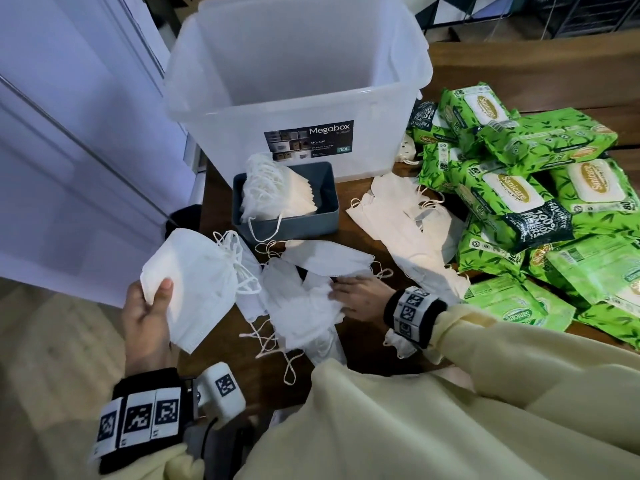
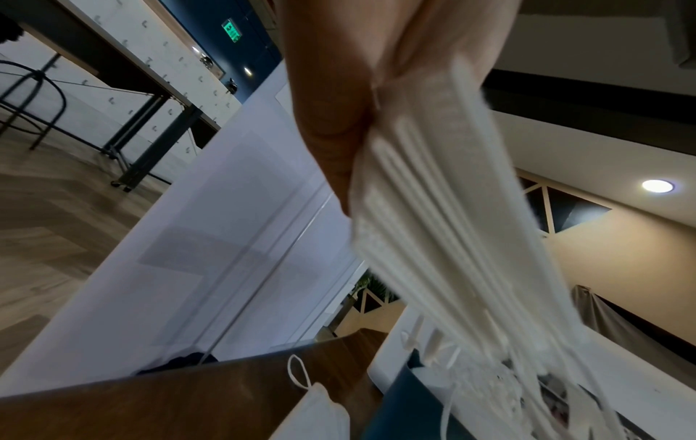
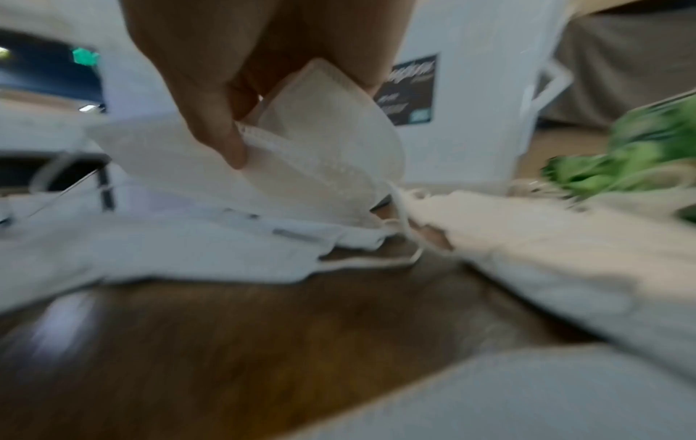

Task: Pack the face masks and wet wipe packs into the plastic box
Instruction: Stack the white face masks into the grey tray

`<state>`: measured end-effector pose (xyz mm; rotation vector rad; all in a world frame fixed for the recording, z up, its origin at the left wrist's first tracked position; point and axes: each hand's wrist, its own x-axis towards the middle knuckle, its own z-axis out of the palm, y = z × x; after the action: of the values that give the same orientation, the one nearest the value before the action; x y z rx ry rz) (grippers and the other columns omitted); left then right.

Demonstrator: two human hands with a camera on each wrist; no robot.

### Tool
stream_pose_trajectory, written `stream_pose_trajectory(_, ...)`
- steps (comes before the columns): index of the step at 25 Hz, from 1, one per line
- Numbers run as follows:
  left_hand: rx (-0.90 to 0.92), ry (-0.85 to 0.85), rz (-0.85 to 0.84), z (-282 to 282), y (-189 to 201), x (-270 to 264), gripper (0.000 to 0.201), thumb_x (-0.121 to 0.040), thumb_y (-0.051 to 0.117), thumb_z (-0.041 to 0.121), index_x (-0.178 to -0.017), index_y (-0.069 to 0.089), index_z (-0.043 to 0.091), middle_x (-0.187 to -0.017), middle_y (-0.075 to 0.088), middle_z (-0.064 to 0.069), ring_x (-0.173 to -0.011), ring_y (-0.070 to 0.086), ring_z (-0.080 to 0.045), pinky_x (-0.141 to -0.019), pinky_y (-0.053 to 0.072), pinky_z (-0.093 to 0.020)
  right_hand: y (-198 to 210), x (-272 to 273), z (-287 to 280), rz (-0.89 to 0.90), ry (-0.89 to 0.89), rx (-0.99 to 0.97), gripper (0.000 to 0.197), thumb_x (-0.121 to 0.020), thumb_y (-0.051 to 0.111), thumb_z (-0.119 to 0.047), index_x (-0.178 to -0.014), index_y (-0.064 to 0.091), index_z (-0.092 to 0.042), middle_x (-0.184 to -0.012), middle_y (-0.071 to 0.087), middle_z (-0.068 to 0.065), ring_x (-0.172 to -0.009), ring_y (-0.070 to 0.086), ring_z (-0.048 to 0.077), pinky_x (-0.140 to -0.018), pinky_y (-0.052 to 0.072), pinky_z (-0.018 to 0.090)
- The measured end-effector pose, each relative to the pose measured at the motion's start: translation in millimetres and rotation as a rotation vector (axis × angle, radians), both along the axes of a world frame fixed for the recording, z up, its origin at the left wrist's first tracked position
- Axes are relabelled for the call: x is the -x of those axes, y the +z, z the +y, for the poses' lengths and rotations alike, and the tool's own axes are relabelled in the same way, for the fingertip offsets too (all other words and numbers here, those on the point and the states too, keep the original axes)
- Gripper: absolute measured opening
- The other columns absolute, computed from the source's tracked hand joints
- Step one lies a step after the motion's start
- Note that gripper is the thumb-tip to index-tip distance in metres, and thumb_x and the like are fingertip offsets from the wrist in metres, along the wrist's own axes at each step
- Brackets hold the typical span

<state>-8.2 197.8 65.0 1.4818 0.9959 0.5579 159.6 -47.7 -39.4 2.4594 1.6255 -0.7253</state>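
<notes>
My left hand [image 1: 152, 303] holds a stack of white face masks [image 1: 199, 289] up off the table's left edge, thumb on top; the left wrist view shows the stack [image 2: 444, 208] edge-on in the hand. My right hand [image 1: 356, 296] reaches into a loose heap of masks [image 1: 301, 303] in the middle of the table, and in the blurred right wrist view its thumb and fingers pinch one mask [image 3: 324, 134]. The clear plastic box [image 1: 298, 98] stands behind, its inside empty as far as I see. Green wet wipe packs [image 1: 519, 188] are piled at the right.
A small grey tray [image 1: 325, 209] with a row of masks stands in front of the box. More masks [image 1: 408, 223] lie spread between the tray and the wipes. A white door or cabinet [image 1: 69, 133] stands to the left of the wooden table [image 1: 214, 199].
</notes>
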Motion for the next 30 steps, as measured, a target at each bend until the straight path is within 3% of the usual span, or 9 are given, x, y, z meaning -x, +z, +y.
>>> stream_pose_trajectory(3, -0.003, 0.028, 0.002, 9, 1, 11, 0.012, -0.095, 0.052, 0.027, -0.086, 0.055, 0.033, -0.094, 0.061, 0.004, -0.096, 0.058, -0.027, -0.088, 0.048, -0.047, 22, -20, -23, -0.067, -0.093, -0.258, 0.035, -0.094, 0.048, -0.017, -0.128, 0.054, -0.012, -0.144, 0.044, 0.01, -0.136, 0.038, 0.024, -0.111, 0.033, 0.041)
stream_pose_trajectory(5, 0.005, 0.076, 0.002, 18, 0, 24, 0.006, -0.094, 0.054, 0.03, -0.092, 0.057, 0.034, -0.109, 0.063, -0.004, -0.107, 0.058, -0.033, -0.093, 0.046, -0.055, 27, -37, -45, -0.248, -0.207, -0.497, 0.032, -0.079, 0.068, -0.006, -0.111, 0.067, -0.012, -0.124, 0.063, 0.012, -0.117, 0.058, 0.03, -0.09, 0.052, 0.048)
stream_pose_trajectory(7, 0.033, 0.13, -0.001, 28, -1, 36, 0.006, -0.092, 0.056, 0.033, -0.095, 0.059, 0.035, -0.12, 0.061, -0.007, -0.115, 0.056, -0.036, -0.094, 0.043, -0.061, 27, -47, -65, -0.351, -0.364, -0.505, 0.038, -0.076, 0.069, -0.001, -0.112, 0.067, -0.016, -0.123, 0.063, 0.011, -0.116, 0.058, 0.032, -0.091, 0.048, 0.048)
stream_pose_trajectory(11, 0.079, 0.155, -0.013, 37, -3, 45, 0.008, -0.09, 0.057, 0.035, -0.097, 0.062, 0.038, -0.122, 0.061, -0.006, -0.114, 0.056, -0.037, -0.092, 0.042, -0.066, 14, -28, -59, -0.093, -0.434, -0.026, 0.065, -0.093, 0.043, -0.013, -0.149, 0.012, -0.026, -0.158, 0.004, 0.009, -0.146, 0.003, 0.026, -0.118, 0.009, 0.042)
stream_pose_trajectory(17, 0.047, 0.11, -0.01, 27, -6, 33, 0.027, -0.094, 0.053, 0.028, -0.12, 0.052, 0.02, -0.119, 0.058, -0.009, -0.112, 0.054, -0.035, -0.097, 0.042, -0.058, -19, 55, 52, 0.06, 0.084, 0.04, 0.099, -0.082, 0.053, -0.058, -0.147, -0.013, -0.024, -0.141, -0.044, 0.007, -0.128, -0.042, 0.03, -0.109, -0.021, 0.05)
stream_pose_trajectory(19, 0.038, 0.132, -0.005, 29, -7, 34, 0.027, -0.093, 0.055, 0.03, -0.119, 0.054, 0.021, -0.119, 0.06, -0.011, -0.112, 0.055, -0.037, -0.095, 0.043, -0.06, -20, 59, 61, 0.017, 0.068, 0.051, 0.086, -0.088, 0.049, -0.051, -0.148, -0.004, -0.02, -0.151, -0.031, 0.013, -0.137, -0.03, 0.036, -0.113, -0.009, 0.055)
stream_pose_trajectory(21, 0.026, 0.142, 0.002, 30, -9, 36, 0.019, -0.089, 0.059, 0.037, -0.106, 0.059, 0.029, -0.115, 0.061, -0.01, -0.109, 0.057, -0.038, -0.092, 0.043, -0.063, -1, 51, 54, 0.082, 0.019, -0.022, 0.065, -0.095, 0.045, -0.03, -0.148, 0.012, -0.014, -0.154, 0.015, 0.018, -0.141, 0.016, 0.036, -0.113, 0.022, 0.049)
stream_pose_trajectory(24, 0.018, 0.15, 0.013, 33, -12, 40, 0.022, -0.075, 0.063, 0.052, -0.092, 0.062, 0.038, -0.108, 0.062, -0.007, -0.108, 0.057, -0.044, -0.088, 0.042, -0.07, 22, 22, 40, 0.213, -0.205, -0.229, 0.055, -0.096, 0.038, -0.008, -0.147, 0.019, -0.016, -0.127, 0.057, 0.014, -0.102, 0.06, 0.029, -0.081, 0.051, 0.04)
stream_pose_trajectory(30, -0.007, 0.084, 0.013, 25, -8, 23, 0.018, -0.093, 0.054, 0.033, -0.108, 0.054, 0.022, -0.11, 0.059, -0.01, -0.109, 0.056, -0.039, -0.092, 0.044, -0.063, 9, 39, 56, 0.038, -0.107, 0.121, 0.092, -0.082, 0.064, -0.039, -0.147, 0.006, -0.01, -0.153, 0.013, 0.02, -0.141, 0.012, 0.04, -0.113, 0.02, 0.05)
